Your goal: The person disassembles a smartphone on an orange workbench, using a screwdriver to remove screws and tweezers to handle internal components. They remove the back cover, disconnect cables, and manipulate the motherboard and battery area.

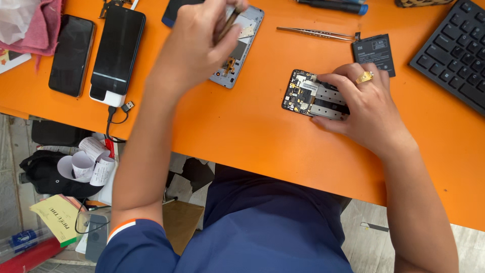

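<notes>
My right hand (368, 103), with a gold ring on one finger, presses down on an opened phone (308, 94) whose circuit board and metal shields show, lying on the orange table (242, 126). My left hand (202, 40) is raised at the far side, its fingers pinched on a thin stick-like tool (228, 24) above a grey phone frame (241, 48) that lies face down. A small black battery (375, 51) rests just beyond my right hand. Metal tweezers (316, 33) lie between the frame and the battery.
Two dark phones (72, 54) (117, 50) lie at the far left, one plugged into a cable (121, 108). A black keyboard (452, 50) fills the far right corner. A pink cloth (43, 25) sits at the top left. Below the table edge are paper rolls (91, 164) and clutter.
</notes>
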